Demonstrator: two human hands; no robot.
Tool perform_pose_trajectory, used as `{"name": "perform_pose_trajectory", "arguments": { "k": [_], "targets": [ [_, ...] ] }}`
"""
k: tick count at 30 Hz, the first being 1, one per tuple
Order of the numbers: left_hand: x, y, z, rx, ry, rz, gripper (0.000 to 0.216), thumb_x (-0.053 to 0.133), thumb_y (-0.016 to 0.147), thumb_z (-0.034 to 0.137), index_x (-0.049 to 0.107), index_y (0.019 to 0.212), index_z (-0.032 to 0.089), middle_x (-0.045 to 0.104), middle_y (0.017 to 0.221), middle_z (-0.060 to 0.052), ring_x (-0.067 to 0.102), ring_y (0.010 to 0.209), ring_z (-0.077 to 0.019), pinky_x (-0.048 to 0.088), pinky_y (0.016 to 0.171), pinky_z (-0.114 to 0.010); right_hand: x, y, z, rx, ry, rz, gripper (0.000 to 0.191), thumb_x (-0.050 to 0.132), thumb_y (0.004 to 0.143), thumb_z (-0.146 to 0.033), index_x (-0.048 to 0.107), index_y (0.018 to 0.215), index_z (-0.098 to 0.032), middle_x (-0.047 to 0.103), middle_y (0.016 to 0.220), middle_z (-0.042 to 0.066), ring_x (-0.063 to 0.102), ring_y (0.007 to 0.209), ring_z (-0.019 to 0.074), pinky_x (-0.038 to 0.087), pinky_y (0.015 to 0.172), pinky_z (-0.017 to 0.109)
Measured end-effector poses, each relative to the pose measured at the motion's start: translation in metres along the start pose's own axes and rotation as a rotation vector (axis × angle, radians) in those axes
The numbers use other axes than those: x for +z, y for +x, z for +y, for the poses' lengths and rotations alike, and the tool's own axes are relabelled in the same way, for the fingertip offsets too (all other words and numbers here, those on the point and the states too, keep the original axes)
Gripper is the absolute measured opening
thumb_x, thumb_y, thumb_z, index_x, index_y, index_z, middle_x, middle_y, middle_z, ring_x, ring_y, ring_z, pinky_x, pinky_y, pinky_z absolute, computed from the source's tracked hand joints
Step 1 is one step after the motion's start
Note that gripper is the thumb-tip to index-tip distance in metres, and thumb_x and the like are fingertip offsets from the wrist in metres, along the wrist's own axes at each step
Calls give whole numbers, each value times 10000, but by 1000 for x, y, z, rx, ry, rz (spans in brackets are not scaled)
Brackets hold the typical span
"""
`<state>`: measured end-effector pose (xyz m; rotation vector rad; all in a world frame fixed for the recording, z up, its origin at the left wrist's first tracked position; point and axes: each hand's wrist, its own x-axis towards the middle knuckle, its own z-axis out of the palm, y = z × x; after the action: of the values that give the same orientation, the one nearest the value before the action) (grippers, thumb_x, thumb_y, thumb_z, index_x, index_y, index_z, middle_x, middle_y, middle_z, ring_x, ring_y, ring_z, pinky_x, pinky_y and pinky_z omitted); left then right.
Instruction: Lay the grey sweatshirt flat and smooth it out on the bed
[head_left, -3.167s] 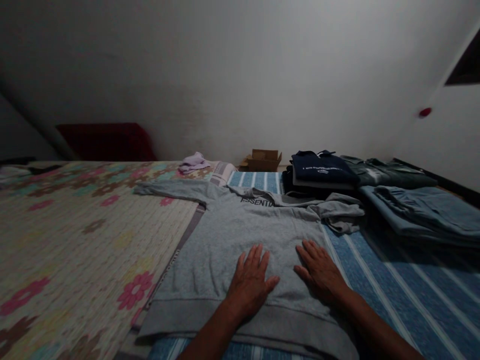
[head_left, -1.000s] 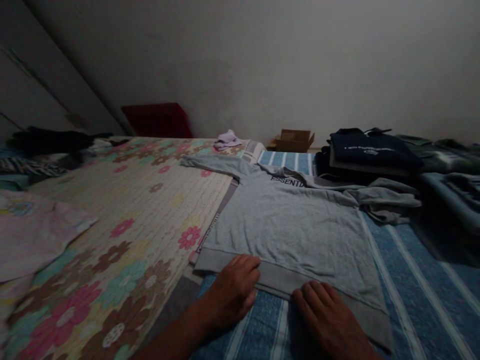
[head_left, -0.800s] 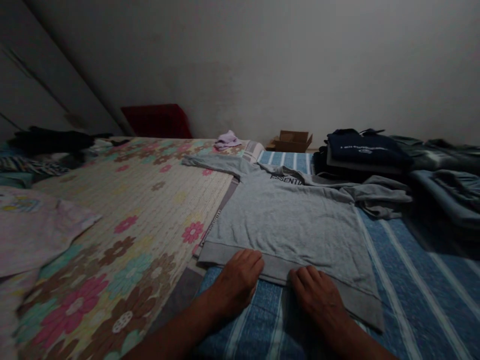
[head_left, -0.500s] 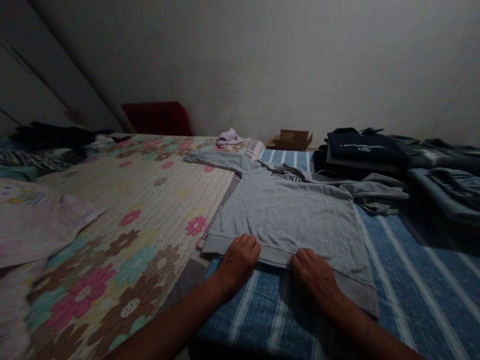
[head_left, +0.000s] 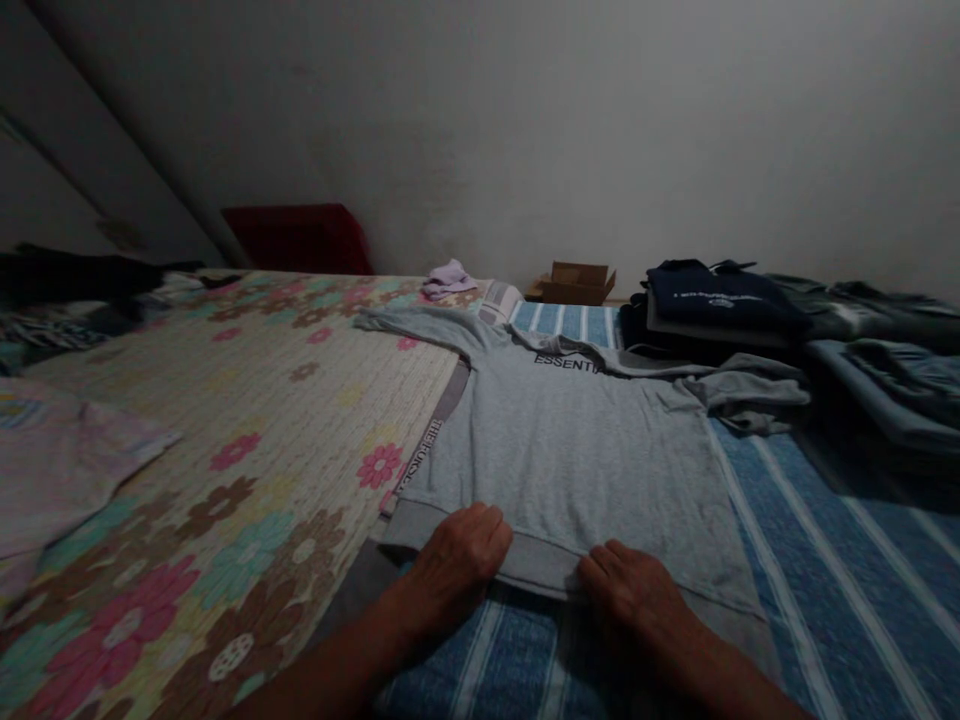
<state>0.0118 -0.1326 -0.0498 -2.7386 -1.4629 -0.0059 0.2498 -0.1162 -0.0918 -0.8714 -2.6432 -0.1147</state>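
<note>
A grey long-sleeved sweatshirt [head_left: 570, 450] lies spread over the bed with its neck away from me and dark lettering near the collar. Its left-hand sleeve stretches out over the flowered cover; the right-hand one is bunched up. My left hand [head_left: 469, 550] has its fingers closed on the bottom hem. Further right along the same hem, my right hand [head_left: 630, 585] grips it too, fingers curled under. Between the two hands the hem band is pulled fairly straight.
Blue striped cloth [head_left: 780, 520] lies beneath, beside a flowered cover [head_left: 300, 430]. Folded dark clothes [head_left: 724, 300] and folded jeans [head_left: 892, 390] are stacked at right. A cardboard box [head_left: 577, 284], a lilac cloth [head_left: 448, 280] and a red object [head_left: 296, 240] sit at the back; a pink garment [head_left: 67, 460] is at left.
Both hands have drawn the hem toward me, and the sweatshirt's body is stretched longer and smoother. The view has shifted slightly.
</note>
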Motion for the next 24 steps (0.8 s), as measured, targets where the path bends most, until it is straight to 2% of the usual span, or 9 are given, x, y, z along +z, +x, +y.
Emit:
{"name": "perform_pose_trajectory", "arguments": {
  "k": [3, 6, 11, 15, 18, 24],
  "targets": [
    [0, -1, 2, 45, 0, 2, 208, 411, 771, -20, 453, 760, 184, 490, 764, -34, 432, 698, -190, 365, 606, -315, -5, -2, 2, -20, 24, -15, 321, 561, 627, 11, 387, 749, -229, 559, 637, -39, 487, 547, 141, 266, 497, 270],
    [2, -4, 2, 15, 13, 42, 180, 430, 782, 5, 471, 770, 180, 495, 770, -36, 428, 697, -191, 362, 607, -318, -9, -5, 2, -5, 57, -17, 345, 558, 579, 20, 389, 745, -231, 563, 639, -41, 484, 549, 140, 259, 498, 270],
    [1, -14, -12, -151, 67, 91, 197, 419, 785, 4, 524, 826, 166, 531, 844, -59, 446, 784, -213, 387, 686, -339, -7, -8, 2, 30, 87, 6, 347, 557, 551, 17, 411, 748, -229, 558, 648, -40, 482, 570, 145, 259, 518, 270],
    [-7, -21, -23, -283, 123, 47, 277, 379, 729, -54, 537, 784, 167, 538, 837, -70, 451, 808, -225, 389, 709, -350, -5, -10, 1, 54, 94, -17, 327, 544, 558, 21, 423, 738, -223, 553, 654, -31, 470, 592, 147, 250, 535, 272],
    [-11, -27, -26, -288, 135, 27, 279, 372, 716, -65, 524, 731, 169, 532, 799, -70, 448, 769, -224, 383, 674, -344, -3, -11, 0, 83, 113, -30, 319, 544, 562, 22, 430, 742, -215, 552, 672, -25, 467, 621, 143, 251, 550, 267],
    [-6, -32, -35, -259, 107, 26, 244, 397, 740, -41, 525, 765, 165, 532, 822, -61, 465, 788, -217, 390, 690, -332, 0, -12, 1, 82, 124, -46, 303, 548, 574, 6, 431, 749, -212, 548, 687, -19, 462, 633, 143, 249, 547, 267]
  ]
}}
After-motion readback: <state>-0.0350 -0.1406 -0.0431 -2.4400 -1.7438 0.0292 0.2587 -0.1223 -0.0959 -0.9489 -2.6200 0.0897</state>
